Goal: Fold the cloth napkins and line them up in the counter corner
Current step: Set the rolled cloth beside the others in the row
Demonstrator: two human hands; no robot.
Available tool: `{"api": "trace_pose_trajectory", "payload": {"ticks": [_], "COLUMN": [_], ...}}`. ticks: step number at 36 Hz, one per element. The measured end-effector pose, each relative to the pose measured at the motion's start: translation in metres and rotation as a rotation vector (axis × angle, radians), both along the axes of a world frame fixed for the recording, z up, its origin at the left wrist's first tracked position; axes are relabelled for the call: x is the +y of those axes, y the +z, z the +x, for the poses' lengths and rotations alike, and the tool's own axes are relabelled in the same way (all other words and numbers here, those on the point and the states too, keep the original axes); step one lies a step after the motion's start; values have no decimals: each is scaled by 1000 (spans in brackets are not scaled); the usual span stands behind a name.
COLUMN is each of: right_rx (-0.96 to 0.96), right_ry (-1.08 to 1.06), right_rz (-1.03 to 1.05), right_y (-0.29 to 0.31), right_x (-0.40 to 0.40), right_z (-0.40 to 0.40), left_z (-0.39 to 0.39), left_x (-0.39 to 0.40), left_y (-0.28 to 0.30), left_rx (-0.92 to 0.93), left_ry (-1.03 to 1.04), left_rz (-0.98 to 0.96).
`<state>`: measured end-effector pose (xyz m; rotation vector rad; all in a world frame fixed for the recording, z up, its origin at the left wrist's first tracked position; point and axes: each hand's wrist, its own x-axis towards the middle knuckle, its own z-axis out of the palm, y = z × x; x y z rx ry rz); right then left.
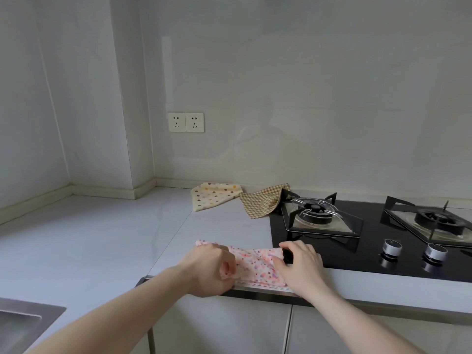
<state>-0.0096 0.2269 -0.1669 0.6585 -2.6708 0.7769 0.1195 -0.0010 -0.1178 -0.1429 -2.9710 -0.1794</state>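
Observation:
A pink napkin with coloured spots (pixel 255 264) lies at the front edge of the pale counter (pixel 102 238), partly folded into a band. My left hand (pixel 209 269) grips its left end with curled fingers. My right hand (pixel 298 267) pinches its right end, right beside the hob's edge. Farther back by the wall lie a cream polka-dot napkin (pixel 214 198) and a tan checked napkin (pixel 260 200), both loosely spread and touching each other. The checked one reaches the hob's corner.
A black glass gas hob (pixel 319 246) with two burners and two silver knobs (pixel 392 247) fills the right side. A steel sink (pixel 23 325) shows at the lower left. Two wall sockets (pixel 186 122) sit above the counter corner (pixel 143 192).

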Motion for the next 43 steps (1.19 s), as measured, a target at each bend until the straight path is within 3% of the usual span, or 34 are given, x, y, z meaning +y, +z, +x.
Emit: {"api": "trace_pose_trajectory", "payload": {"ticks": [9, 15, 20, 26, 30, 38, 43], "right_rx": [15, -6, -45, -86, -100, -228, -208], "right_ry": [-33, -33, -33, -1, 2, -3, -63], "right_rz": [27, -18, -82, -127, -155, -446, -559], "right_y": [-2, -1, 2, 3, 5, 12, 13], "right_x": [1, 3, 4, 7, 8, 13, 13], "right_z": [1, 0, 0, 0, 1, 4, 3], "left_z": [-4, 1, -4, -8, -6, -12, -20], "left_x": [8, 3, -4, -22, -38, -72, -61], "left_y": [7, 7, 5, -13, -19, -38, -44], "left_rx": [21, -77, 85, -169, -116, -150, -123], "left_ry": [-72, -24, 20, 103, 169, 416, 474], "left_rz": [-46, 0, 135, 48, 204, 169, 186]}}
